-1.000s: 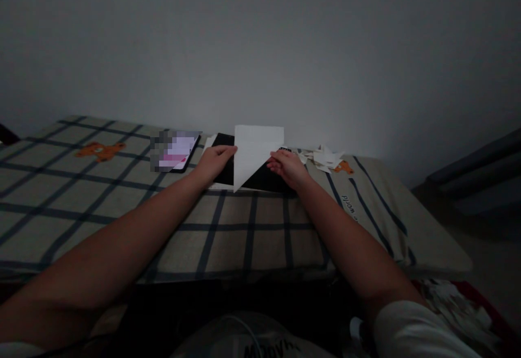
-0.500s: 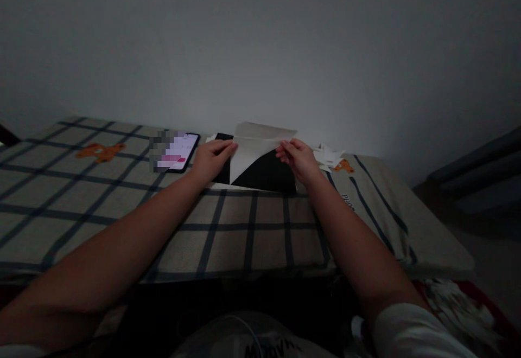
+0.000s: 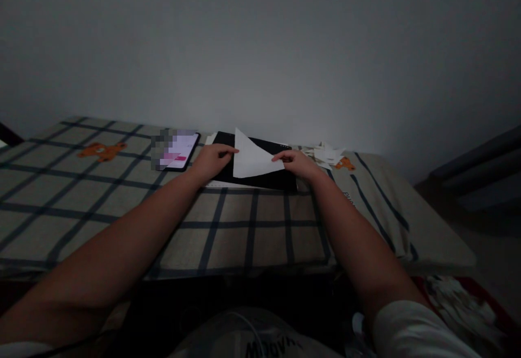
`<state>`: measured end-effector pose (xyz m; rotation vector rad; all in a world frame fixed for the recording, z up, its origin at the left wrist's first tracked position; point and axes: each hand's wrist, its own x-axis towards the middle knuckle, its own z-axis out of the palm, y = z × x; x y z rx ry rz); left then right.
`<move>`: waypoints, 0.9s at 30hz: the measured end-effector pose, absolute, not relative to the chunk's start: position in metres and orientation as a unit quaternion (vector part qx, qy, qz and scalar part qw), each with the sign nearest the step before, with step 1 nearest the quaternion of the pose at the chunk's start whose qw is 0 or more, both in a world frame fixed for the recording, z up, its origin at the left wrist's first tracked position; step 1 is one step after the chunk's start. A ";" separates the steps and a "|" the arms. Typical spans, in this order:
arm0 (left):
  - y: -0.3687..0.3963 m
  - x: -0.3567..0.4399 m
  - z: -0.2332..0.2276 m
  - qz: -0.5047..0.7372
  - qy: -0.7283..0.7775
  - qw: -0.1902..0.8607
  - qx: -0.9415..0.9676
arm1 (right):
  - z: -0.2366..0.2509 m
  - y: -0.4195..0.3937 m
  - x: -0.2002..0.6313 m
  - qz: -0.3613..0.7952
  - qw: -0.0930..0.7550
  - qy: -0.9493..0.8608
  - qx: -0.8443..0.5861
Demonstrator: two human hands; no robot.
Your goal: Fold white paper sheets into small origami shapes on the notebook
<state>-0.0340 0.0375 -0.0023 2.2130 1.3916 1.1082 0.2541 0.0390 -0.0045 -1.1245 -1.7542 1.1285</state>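
A white sheet of paper (image 3: 254, 158), now roughly triangular in outline, is held just over a flat black board or folder (image 3: 268, 181). My left hand (image 3: 213, 161) pinches its left edge between thumb and fingers. At the right-hand corner, my right hand (image 3: 298, 164) is closed on the same paper. White sheets show from beneath the black item along its front and left sides.
A lit phone (image 3: 179, 152) lies left of the black item. Several white paper scraps (image 3: 326, 154) are heaped to the right. A checked cloth (image 3: 252, 228) covers the table, which stands against a grey wall (image 3: 260, 54).
The paper has turned from a raised, curled sheet into a flatter triangle, its near edge lower. My right hand has moved slightly down with the paper's corner; my left hand stays about where it was.
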 end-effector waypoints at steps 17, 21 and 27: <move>0.036 -0.031 -0.003 0.470 0.526 0.315 0.635 | -0.009 0.041 0.255 0.416 0.380 -0.683 -0.465; 0.036 -0.031 -0.001 0.399 0.548 0.251 0.691 | -0.006 0.040 0.256 0.318 0.360 -0.737 -0.475; 0.042 -0.036 -0.004 0.354 0.485 0.134 0.789 | -0.006 0.041 0.256 0.239 0.303 -0.808 -0.446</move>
